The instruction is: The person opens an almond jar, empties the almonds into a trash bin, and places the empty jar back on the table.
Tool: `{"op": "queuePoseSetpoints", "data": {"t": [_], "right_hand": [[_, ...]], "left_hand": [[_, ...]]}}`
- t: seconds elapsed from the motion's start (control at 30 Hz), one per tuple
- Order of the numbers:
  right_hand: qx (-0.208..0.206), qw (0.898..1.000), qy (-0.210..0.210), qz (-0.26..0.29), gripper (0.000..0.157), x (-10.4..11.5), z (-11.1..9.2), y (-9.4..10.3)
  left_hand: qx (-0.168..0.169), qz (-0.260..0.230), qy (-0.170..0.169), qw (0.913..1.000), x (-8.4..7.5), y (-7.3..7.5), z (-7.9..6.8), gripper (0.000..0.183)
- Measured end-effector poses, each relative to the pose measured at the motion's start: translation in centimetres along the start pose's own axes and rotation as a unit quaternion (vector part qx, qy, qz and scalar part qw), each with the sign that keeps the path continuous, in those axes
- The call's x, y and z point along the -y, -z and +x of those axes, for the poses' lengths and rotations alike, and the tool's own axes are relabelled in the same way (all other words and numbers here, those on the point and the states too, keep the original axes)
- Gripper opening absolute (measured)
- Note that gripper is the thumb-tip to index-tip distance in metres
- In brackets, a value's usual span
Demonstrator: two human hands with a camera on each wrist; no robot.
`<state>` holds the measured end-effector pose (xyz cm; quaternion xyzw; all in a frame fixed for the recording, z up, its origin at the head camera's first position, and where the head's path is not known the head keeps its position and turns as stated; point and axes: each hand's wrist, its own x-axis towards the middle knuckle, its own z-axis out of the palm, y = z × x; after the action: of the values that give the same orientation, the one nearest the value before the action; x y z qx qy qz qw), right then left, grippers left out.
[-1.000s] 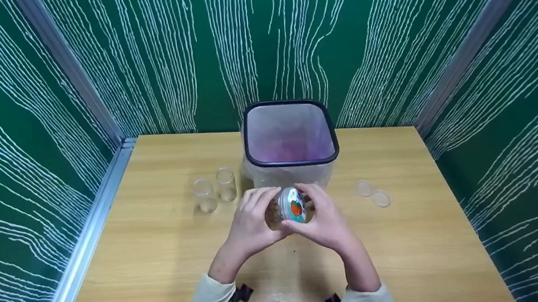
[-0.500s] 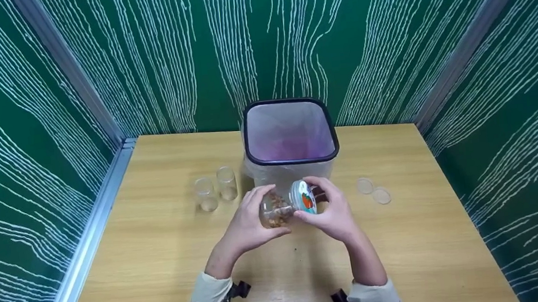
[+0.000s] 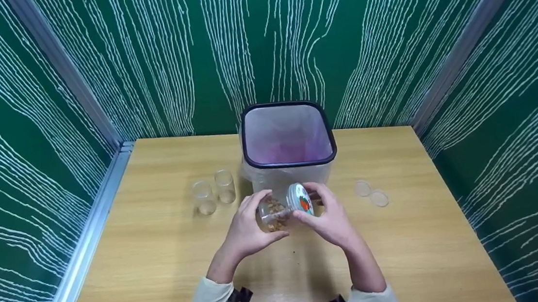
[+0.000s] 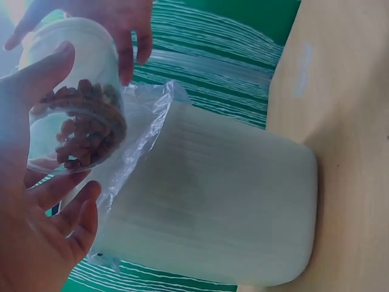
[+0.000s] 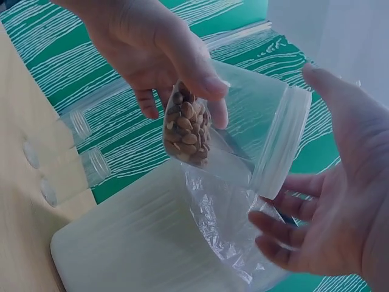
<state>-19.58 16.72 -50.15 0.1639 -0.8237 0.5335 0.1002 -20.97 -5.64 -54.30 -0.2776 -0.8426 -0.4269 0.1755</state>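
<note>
A clear screw-top jar (image 3: 273,215) is held tilted on its side above the table, in front of the bin. Brown nuts or kernels (image 5: 187,129) are heaped toward its base. My left hand (image 3: 246,228) grips the jar's body, thumb on one side and fingers round the other. The lid (image 3: 299,200), with a white and teal top and an orange picture, is on the jar's mouth and faces right. Around the lid's rim curve the thumb and fingers of my right hand (image 3: 328,218). The lid's printed top is turned away in the right wrist view.
A bin (image 3: 289,164) with a black rim and a clear plastic liner stands behind the jar. Two small clear jars (image 3: 205,198) stand to its left. To the right, two clear discs (image 3: 371,193) lie flat on the wooden table (image 3: 161,257). Green walls enclose the table.
The jar has turned so that its side and contents show more to the head camera. My hands moved slightly apart, then shifted a little left. The bin, small jars and discs stay put.
</note>
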Motion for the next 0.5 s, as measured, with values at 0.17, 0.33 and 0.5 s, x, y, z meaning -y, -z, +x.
{"op": "queuePoseSetpoints", "data": {"t": [0.17,0.33,0.5], "right_hand": [[-0.004,1.000,-0.027,0.009,0.052,-0.5,0.2,-0.1],[0.000,1.000,-0.016,0.024,0.049,0.3,-0.2,-0.6],[0.001,1.000,-0.006,0.022,0.047,-1.1,-0.5,-1.2]], "left_hand": [[-0.017,-0.004,-0.004,0.9998,0.3,-0.2,0.1,0.092],[-0.022,-0.003,-0.018,0.9996,0.9,-0.1,-0.3,0.090],[-0.017,-0.005,-0.028,0.9994,1.5,-0.3,-0.8,0.090]]}}
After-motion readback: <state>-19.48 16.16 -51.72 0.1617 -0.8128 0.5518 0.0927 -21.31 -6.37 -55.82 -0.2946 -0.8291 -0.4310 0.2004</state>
